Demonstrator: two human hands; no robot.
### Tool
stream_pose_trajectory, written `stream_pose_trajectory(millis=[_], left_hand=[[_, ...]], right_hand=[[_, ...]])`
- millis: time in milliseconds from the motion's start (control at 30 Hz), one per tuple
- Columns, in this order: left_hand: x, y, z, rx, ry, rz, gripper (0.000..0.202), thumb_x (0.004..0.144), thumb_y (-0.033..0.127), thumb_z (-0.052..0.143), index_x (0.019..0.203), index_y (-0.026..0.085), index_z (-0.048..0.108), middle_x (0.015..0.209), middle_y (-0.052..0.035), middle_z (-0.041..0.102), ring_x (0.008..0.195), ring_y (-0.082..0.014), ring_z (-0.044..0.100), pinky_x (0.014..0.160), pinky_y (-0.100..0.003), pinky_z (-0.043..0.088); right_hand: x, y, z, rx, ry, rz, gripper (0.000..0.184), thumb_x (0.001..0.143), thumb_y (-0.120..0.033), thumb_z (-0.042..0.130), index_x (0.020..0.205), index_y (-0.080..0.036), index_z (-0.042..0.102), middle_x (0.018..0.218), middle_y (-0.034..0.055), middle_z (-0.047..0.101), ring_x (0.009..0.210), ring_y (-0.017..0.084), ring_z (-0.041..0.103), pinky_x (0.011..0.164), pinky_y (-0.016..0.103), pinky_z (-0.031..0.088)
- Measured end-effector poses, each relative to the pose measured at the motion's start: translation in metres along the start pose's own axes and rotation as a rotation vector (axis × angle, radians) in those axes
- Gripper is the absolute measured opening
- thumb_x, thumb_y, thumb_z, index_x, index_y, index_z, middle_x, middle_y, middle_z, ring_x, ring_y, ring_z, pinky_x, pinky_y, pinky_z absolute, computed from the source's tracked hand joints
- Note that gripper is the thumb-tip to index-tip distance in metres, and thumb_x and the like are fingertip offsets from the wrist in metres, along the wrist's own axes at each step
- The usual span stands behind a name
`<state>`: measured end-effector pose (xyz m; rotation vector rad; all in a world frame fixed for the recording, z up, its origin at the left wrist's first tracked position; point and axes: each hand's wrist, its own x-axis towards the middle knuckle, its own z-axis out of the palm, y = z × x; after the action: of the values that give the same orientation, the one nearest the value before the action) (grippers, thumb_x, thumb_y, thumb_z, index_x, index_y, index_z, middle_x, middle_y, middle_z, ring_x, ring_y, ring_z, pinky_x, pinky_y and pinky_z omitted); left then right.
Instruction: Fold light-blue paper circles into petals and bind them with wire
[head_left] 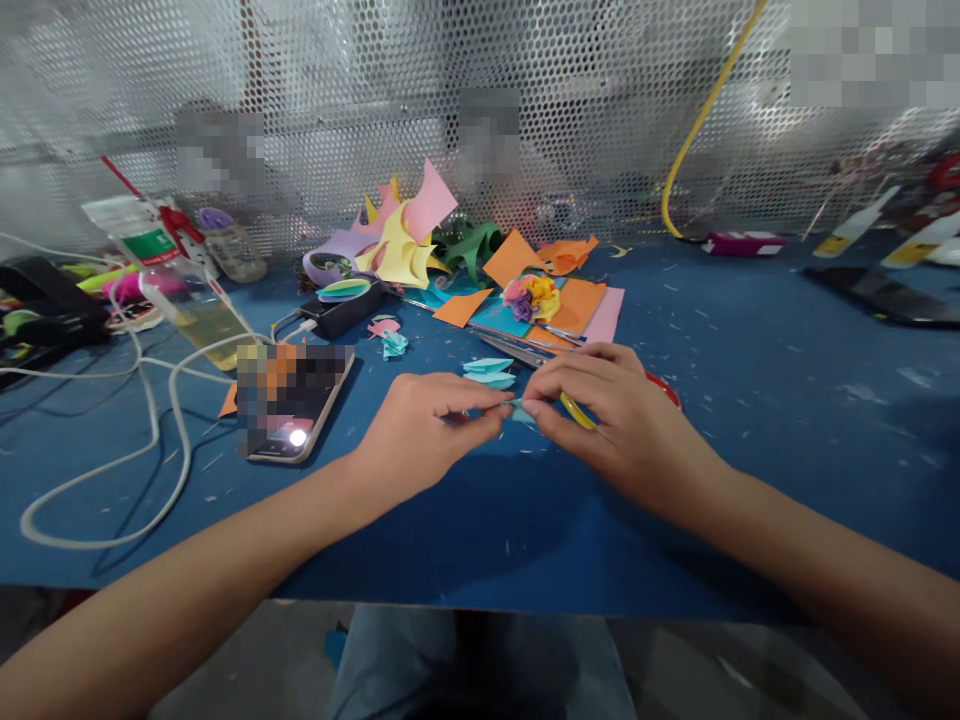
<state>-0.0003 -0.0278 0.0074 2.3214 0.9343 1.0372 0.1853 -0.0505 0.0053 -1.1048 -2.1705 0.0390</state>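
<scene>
My left hand [439, 420] and my right hand [611, 415] meet above the table, both pinching a small piece of light blue paper [523, 412] between thumbs and fingertips. Most of that piece is hidden by the fingers. Just behind lie folded light blue paper pieces [489, 373]. Scissors [514, 350] rest beyond my right hand, their blades pointing left; a yellow handle part shows under my right fingers and a red one past the knuckles. Whether the right hand touches the scissors I cannot tell.
A phone [304, 415] lies left beside a looped white cable [180, 470]. Behind are a bottle [199, 310], a black box [341, 308], coloured paper scraps [409, 245] and a paper flower [531, 299]. A perforated metal panel [600, 120] closes off the back.
</scene>
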Motion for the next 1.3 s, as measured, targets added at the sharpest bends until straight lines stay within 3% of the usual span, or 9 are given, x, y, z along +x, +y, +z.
stream_pose_trajectory(millis=[133, 400, 767, 933, 1100, 1300], left_hand=[[0.001, 0.000, -0.001, -0.013, -0.021, -0.049, 0.007, 0.073, 0.022, 0.065, 0.070, 0.018, 0.071, 0.065, 0.0006, 0.069, 0.056, -0.0089, 0.060, 0.053, -0.016, 0.047], [0.000, -0.006, -0.001, 0.003, -0.174, -0.105, 0.006, 0.069, 0.022, 0.068, 0.065, 0.017, 0.067, 0.062, 0.0017, 0.065, 0.055, -0.0086, 0.056, 0.053, -0.018, 0.045], [0.000, -0.003, 0.000, 0.016, -0.170, -0.050, 0.012, 0.067, 0.022, 0.070, 0.060, 0.015, 0.063, 0.058, 0.0018, 0.063, 0.053, -0.0079, 0.054, 0.051, -0.017, 0.042], [0.001, -0.003, 0.000, -0.098, -0.096, -0.134, 0.014, 0.067, 0.026, 0.070, 0.064, 0.015, 0.063, 0.061, 0.0021, 0.063, 0.056, -0.0080, 0.056, 0.050, -0.015, 0.045], [0.002, -0.001, -0.002, -0.143, 0.012, -0.129, 0.019, 0.066, 0.032, 0.072, 0.065, 0.015, 0.063, 0.064, -0.0001, 0.064, 0.060, -0.0099, 0.059, 0.048, -0.016, 0.045], [0.000, 0.002, -0.004, -0.187, -0.001, -0.074, 0.016, 0.066, 0.031, 0.072, 0.071, 0.017, 0.065, 0.069, -0.0015, 0.065, 0.063, -0.0110, 0.060, 0.048, -0.016, 0.047]], right_hand=[[-0.001, -0.003, 0.001, 0.004, -0.022, -0.017, 0.010, 0.085, -0.021, 0.048, 0.076, -0.021, 0.054, 0.079, -0.0005, 0.066, 0.081, 0.016, 0.060, 0.085, 0.036, 0.030], [-0.003, -0.004, 0.007, 0.050, -0.154, -0.063, 0.012, 0.088, -0.022, 0.047, 0.079, -0.022, 0.055, 0.083, -0.0009, 0.066, 0.083, 0.015, 0.059, 0.086, 0.036, 0.027], [-0.003, -0.007, 0.007, 0.108, -0.180, -0.054, 0.015, 0.087, -0.020, 0.049, 0.074, -0.022, 0.055, 0.083, -0.0037, 0.065, 0.084, 0.013, 0.058, 0.087, 0.036, 0.027], [-0.002, -0.002, 0.001, 0.127, -0.102, -0.029, 0.013, 0.086, -0.022, 0.048, 0.076, -0.022, 0.056, 0.081, -0.0017, 0.064, 0.084, 0.015, 0.058, 0.086, 0.037, 0.032], [-0.003, 0.003, -0.002, 0.136, 0.009, -0.059, 0.020, 0.082, -0.016, 0.045, 0.098, -0.021, 0.055, 0.102, 0.0066, 0.061, 0.104, 0.021, 0.053, 0.089, 0.041, 0.038], [-0.001, 0.003, 0.001, 0.091, 0.073, -0.076, 0.009, 0.078, -0.019, 0.054, 0.086, -0.023, 0.057, 0.093, 0.0047, 0.063, 0.094, 0.021, 0.058, 0.085, 0.042, 0.041]])
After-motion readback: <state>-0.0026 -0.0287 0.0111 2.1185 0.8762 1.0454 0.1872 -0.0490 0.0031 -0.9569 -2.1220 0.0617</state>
